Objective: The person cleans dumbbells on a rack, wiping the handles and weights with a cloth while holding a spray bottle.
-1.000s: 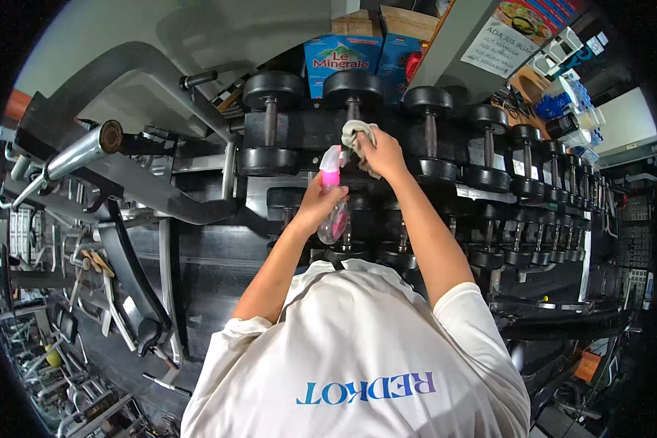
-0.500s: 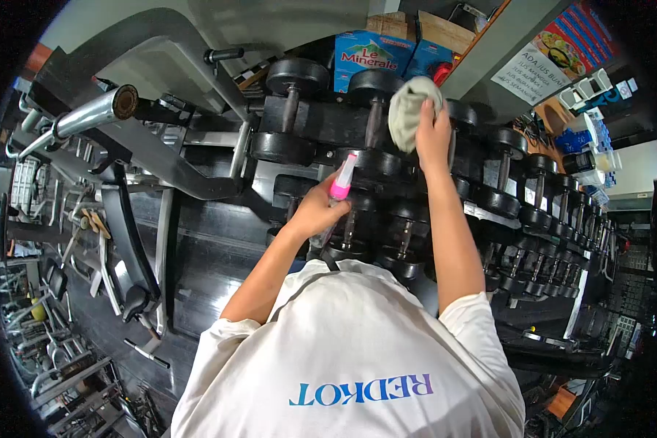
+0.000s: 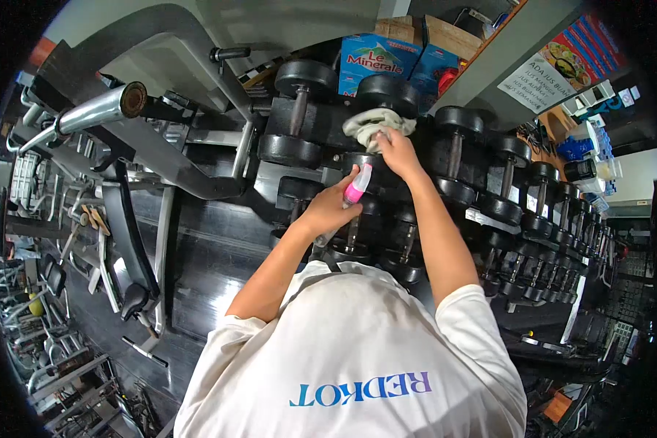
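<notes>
My right hand (image 3: 396,152) grips a crumpled pale cloth (image 3: 376,125), which lies over the handle of a black dumbbell (image 3: 387,91) on the upper rack. The cloth hides most of that handle. In my left hand (image 3: 332,209) is a spray bottle (image 3: 355,188) with a pink and white top, its body mostly covered by my fingers. The bottle is held low and to the left of the cloth, close to the near end of the same dumbbell.
Another dumbbell (image 3: 298,113) sits just left, and a row of them (image 3: 505,179) runs off to the right, with a lower row beneath. A grey-framed gym machine (image 3: 182,95) stands at left. Blue cartons (image 3: 378,62) are behind the rack.
My right hand has brought the cloth left and down onto the dumbbell's handle. The bottle in my left hand has shifted slightly right, along with a small shift of the view.
</notes>
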A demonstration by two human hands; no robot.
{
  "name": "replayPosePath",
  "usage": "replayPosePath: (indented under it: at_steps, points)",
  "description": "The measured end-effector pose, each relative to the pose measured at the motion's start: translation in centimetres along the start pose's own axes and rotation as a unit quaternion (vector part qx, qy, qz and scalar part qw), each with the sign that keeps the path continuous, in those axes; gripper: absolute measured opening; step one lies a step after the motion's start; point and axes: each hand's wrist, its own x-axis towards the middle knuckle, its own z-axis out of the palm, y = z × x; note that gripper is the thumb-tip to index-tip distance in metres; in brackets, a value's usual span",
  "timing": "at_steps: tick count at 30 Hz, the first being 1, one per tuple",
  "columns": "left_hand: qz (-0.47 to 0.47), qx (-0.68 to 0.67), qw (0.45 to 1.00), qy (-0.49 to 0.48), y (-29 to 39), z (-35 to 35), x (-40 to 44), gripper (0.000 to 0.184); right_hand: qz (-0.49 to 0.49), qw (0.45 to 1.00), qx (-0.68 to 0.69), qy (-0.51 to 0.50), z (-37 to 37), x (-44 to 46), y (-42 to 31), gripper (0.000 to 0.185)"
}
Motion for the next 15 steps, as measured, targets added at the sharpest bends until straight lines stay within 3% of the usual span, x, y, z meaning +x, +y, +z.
replayPosePath:
  at_steps: [1, 3, 4, 6, 8, 12, 14, 15]
  points:
    - [0.002, 0.000, 1.000, 0.002, -0.3, 0.0, 0.2, 0.084, -0.003, 1.000, -0.001, 0.001, -0.2, 0.3, 0.7, 0.042]
    - [0.030, -0.017, 0.999, 0.004, -1.3, 0.2, 0.3, 0.087, 0.147, 0.965, 0.215, 0.011, -1.1, 0.2, 0.2, 0.040]
    - [0.034, -0.015, 0.999, 0.001, -1.8, 0.3, 0.4, 0.087, 0.148, 0.965, 0.215, 0.017, -1.7, -0.2, 0.0, 0.040]
    - [0.033, -0.021, 0.999, -0.004, -2.2, 0.4, 0.6, 0.087, 0.191, 0.874, 0.410, 0.177, -3.8, -2.1, -1.6, 0.037]
    - [0.029, -0.036, 0.999, -0.013, -2.4, 0.3, 0.9, 0.086, 0.195, 0.786, 0.531, 0.249, -6.3, -3.8, -2.4, 0.037]
    - [0.004, -0.056, 0.997, -0.045, -1.7, -0.2, 0.5, 0.085, 0.120, 0.834, 0.474, 0.256, -10.2, -6.5, -5.4, 0.043]
    - [0.008, -0.041, 0.998, -0.047, -1.6, -0.5, 0.6, 0.085, 0.158, 0.899, 0.365, 0.182, -9.5, -7.0, -4.5, 0.035]
    - [0.011, -0.026, 0.999, -0.047, -1.7, -0.5, 0.6, 0.085, 0.170, 0.947, 0.240, 0.128, -8.8, -7.1, -5.7, 0.031]
